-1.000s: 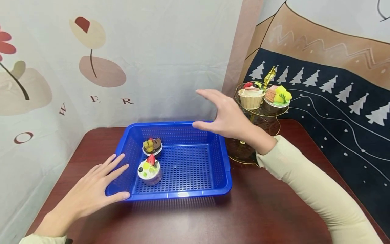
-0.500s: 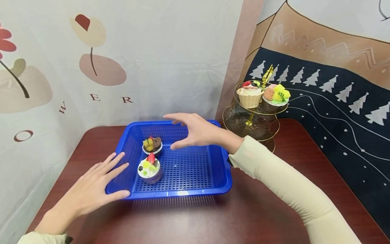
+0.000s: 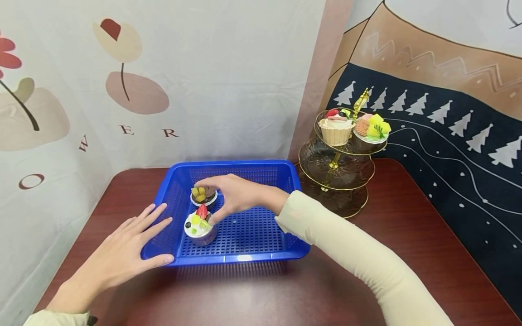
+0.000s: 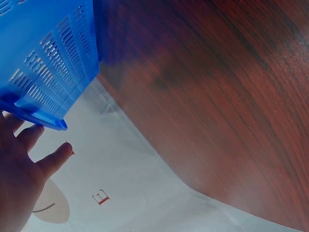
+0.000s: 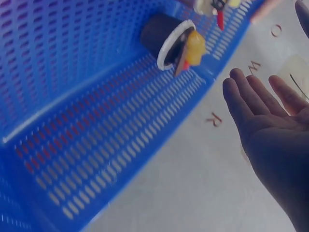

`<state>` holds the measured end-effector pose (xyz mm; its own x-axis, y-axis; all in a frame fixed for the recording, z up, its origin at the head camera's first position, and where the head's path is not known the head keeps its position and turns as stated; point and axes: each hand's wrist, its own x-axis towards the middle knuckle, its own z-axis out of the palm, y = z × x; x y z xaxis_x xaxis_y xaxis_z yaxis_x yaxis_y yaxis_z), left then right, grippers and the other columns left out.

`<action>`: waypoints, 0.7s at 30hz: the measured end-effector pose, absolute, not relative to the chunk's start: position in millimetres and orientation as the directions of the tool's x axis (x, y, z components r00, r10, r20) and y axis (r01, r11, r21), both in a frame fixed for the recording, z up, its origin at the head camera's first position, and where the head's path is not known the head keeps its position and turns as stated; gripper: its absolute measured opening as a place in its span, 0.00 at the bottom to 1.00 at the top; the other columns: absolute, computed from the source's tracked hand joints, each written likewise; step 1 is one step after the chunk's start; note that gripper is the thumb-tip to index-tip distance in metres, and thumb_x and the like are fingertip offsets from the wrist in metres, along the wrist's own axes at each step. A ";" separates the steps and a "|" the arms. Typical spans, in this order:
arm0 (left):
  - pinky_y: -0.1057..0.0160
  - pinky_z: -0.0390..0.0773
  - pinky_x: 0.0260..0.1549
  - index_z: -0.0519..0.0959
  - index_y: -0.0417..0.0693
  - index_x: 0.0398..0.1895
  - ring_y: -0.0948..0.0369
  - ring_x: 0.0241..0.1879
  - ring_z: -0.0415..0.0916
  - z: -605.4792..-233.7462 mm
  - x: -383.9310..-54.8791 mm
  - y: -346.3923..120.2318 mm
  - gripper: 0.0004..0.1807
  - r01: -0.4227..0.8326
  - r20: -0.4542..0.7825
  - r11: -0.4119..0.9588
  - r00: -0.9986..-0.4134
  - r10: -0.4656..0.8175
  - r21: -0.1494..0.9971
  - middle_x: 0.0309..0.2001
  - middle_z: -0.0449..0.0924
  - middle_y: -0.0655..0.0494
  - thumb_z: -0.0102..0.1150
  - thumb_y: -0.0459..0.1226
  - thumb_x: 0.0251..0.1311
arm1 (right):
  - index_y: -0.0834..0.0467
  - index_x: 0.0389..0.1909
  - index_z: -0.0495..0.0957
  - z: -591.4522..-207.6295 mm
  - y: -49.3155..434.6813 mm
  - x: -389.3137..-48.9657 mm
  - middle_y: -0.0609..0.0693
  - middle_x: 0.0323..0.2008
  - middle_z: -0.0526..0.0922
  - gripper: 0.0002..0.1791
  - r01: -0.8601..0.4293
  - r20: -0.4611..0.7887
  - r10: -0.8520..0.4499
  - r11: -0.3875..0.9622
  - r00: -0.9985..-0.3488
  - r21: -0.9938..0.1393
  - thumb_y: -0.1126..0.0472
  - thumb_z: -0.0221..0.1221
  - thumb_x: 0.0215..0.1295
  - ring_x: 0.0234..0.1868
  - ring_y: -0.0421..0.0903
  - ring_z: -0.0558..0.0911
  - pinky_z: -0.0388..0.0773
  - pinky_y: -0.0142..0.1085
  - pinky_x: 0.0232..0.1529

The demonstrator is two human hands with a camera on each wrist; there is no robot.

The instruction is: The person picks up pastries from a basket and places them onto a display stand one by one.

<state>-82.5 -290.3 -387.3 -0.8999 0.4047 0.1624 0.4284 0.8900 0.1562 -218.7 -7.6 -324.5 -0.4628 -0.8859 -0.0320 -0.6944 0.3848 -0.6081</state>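
Observation:
A blue mesh basket [image 3: 253, 258] sits on the table with two toy cupcakes at its left end. The rear chocolate cupcake [image 3: 199, 195] has yellow fruit on top; the front white-topped cupcake [image 3: 198, 231] carries a strawberry and green pieces. My right hand [image 3: 240, 195] hovers over them, thumb and fingers spread apart and holding nothing. In the head view its fingers partly cover the chocolate cupcake; in the right wrist view a gap shows between that cupcake [image 5: 161, 39] and the fingers. With spread fingers, my left hand [image 3: 122, 253] rests at the basket's left rim.
To the right of the basket stands a tiered glass cake stand [image 3: 336, 174] with gold rims. Its top tier bears a cream cupcake [image 3: 336, 131] and a cupcake with yellow fruit [image 3: 372, 131]. Printed cloth [image 3: 228, 90] hangs behind the brown table [image 3: 408, 217].
My right hand has moved left and down from beside the cake stand to over the cupcakes in the basket. The left hand stays at the rim.

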 end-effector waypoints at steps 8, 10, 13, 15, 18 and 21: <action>0.70 0.24 0.70 0.71 0.48 0.70 0.53 0.78 0.41 -388.9 -83.2 -291.0 0.44 0.437 0.180 0.888 -0.894 0.411 0.140 0.78 0.52 0.54 0.64 0.62 0.55 | 0.57 0.75 0.61 -348.2 -25.1 -214.8 0.51 0.70 0.69 0.50 -0.694 -0.117 -0.892 0.418 -0.437 -0.586 0.50 0.74 0.54 0.64 0.42 0.72 0.68 0.27 0.62; 0.69 0.25 0.70 0.71 0.48 0.69 0.54 0.78 0.40 -389.2 -83.0 -290.9 0.44 0.438 0.180 0.888 -0.893 0.412 0.142 0.78 0.52 0.54 0.65 0.62 0.55 | 0.56 0.75 0.61 -352.9 -28.3 -213.5 0.51 0.70 0.69 0.50 -0.685 -0.136 -0.886 0.433 -0.444 -0.585 0.50 0.75 0.53 0.63 0.41 0.72 0.68 0.28 0.62; 0.69 0.25 0.71 0.72 0.48 0.69 0.53 0.78 0.41 -389.4 -82.6 -290.7 0.43 0.443 0.186 0.885 -0.890 0.416 0.142 0.78 0.53 0.53 0.65 0.61 0.54 | 0.55 0.75 0.61 -359.9 -33.3 -212.2 0.50 0.70 0.68 0.51 -0.687 -0.153 -0.882 0.447 -0.446 -0.573 0.49 0.75 0.52 0.62 0.39 0.71 0.67 0.29 0.63; 0.68 0.26 0.71 0.72 0.48 0.69 0.53 0.78 0.41 -389.2 -82.3 -290.5 0.43 0.447 0.191 0.884 -0.888 0.418 0.141 0.78 0.53 0.53 0.65 0.61 0.54 | 0.54 0.75 0.60 -363.7 -36.6 -211.7 0.50 0.70 0.68 0.51 -0.685 -0.158 -0.881 0.450 -0.447 -0.573 0.50 0.76 0.52 0.62 0.38 0.71 0.64 0.32 0.66; 0.68 0.27 0.72 0.72 0.48 0.69 0.54 0.78 0.41 -389.2 -82.0 -290.3 0.43 0.448 0.194 0.883 -0.887 0.419 0.140 0.78 0.53 0.53 0.65 0.62 0.55 | 0.54 0.75 0.61 -368.6 -41.1 -211.5 0.50 0.70 0.70 0.51 -0.682 -0.156 -0.879 0.451 -0.450 -0.575 0.52 0.76 0.51 0.59 0.37 0.71 0.63 0.34 0.67; 0.66 0.27 0.72 0.72 0.48 0.69 0.55 0.78 0.40 -389.3 -81.7 -290.3 0.43 0.445 0.193 0.884 -0.888 0.416 0.142 0.78 0.53 0.54 0.65 0.62 0.55 | 0.55 0.74 0.61 -372.4 -44.0 -211.1 0.50 0.69 0.70 0.50 -0.683 -0.156 -0.875 0.459 -0.458 -0.569 0.55 0.76 0.52 0.59 0.37 0.72 0.63 0.33 0.66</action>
